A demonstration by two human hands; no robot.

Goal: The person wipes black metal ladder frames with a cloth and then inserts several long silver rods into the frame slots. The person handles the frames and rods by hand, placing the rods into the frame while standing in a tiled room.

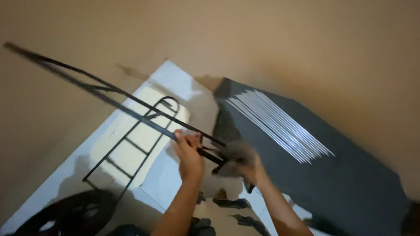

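A long black metal frame (pixel 88 86) of thin rods slants from the upper left down to the middle of the view. My left hand (pixel 188 156) is closed around its rods near the lower end. My right hand (pixel 243 163), blurred by motion, grips the frame's lower end just to the right. A second black metal frame (pixel 133 145) with rungs and a rounded top lies flat on the white floor (pixel 174 81) below.
A large black panel (pixel 321 170) with several thin white rods (pixel 280 126) lying on it leans at the right against the beige wall (pixel 270 35). A dark round object (pixel 69 215) sits at the lower left. My patterned clothing (pixel 224 222) shows at the bottom.
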